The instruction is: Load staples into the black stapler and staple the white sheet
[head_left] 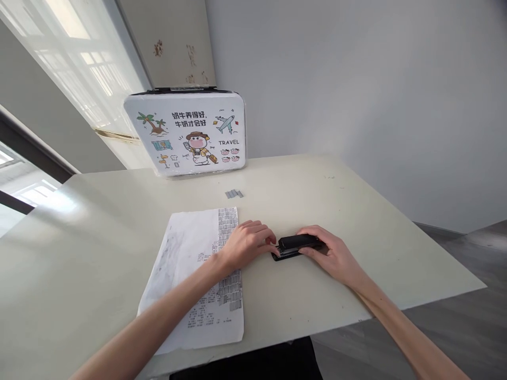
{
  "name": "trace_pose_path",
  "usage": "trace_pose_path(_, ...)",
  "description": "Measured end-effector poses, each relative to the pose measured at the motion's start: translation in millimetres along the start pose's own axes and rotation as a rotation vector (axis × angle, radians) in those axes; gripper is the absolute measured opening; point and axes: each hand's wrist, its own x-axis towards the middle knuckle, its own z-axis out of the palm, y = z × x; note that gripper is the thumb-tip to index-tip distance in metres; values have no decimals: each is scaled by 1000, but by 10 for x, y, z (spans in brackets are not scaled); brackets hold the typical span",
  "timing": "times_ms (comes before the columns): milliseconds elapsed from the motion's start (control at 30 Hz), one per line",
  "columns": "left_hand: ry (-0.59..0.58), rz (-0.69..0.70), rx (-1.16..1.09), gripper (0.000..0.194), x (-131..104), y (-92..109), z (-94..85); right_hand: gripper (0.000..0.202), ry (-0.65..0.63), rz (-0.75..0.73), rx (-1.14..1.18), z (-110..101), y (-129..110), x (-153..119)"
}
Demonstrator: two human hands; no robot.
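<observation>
The right hand (330,253) holds the black stapler (299,243) between its thumb and its fingers, around the rear part. The left hand (247,245) has bent fingers, and its thumb is at the front end of the stapler; I cannot tell whether it pinches something there. Below the left hand and its forearm lies the printed paper (178,258). Beyond the left hand, on the table (356,211), are small grey staple strips (234,193), and farther stands a white case (158,153).
</observation>
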Motion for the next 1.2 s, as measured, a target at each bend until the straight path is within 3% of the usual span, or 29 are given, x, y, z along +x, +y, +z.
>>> trace_pose_path(167,20,-28,40,39,-17,35,38,35,30,-24,-10,10,7,-3)
trace_pose_path(300,9,-37,102,33,-175,157,-195,32,45,-33,-9,14,-3,-5)
trace_pose_path(400,-43,-63,115,23,-551,323,-512,30,40,-23,-20,14,-15,-11)
trace_pose_path(533,-115,-150,175,43,-1301,605,-848,30,2,-5,-5,24,-60,-53)
trace_pose_path(633,-180,-193,292,72,-1757,828,-911,29,-33,2,35,47,-118,-124)
trace_pose_path(700,-185,-192,340,89,-1918,961,-877,26,-51,14,54,63,-156,-171)
trace_pose_path(767,-171,-196,367,91,-1974,1065,-817,25,-61,26,63,74,-183,-201)
trace_pose_path(900,-168,-197,362,67,-1938,1156,-712,27,-83,23,74,82,-215,-208)
trace_pose_path(1067,-152,-195,363,94,-1780,1168,-588,29,-104,28,62,79,-235,-204)
trace_pose_path(1200,-171,-170,353,104,-1600,1153,-478,30,-120,29,32,71,-238,-211)
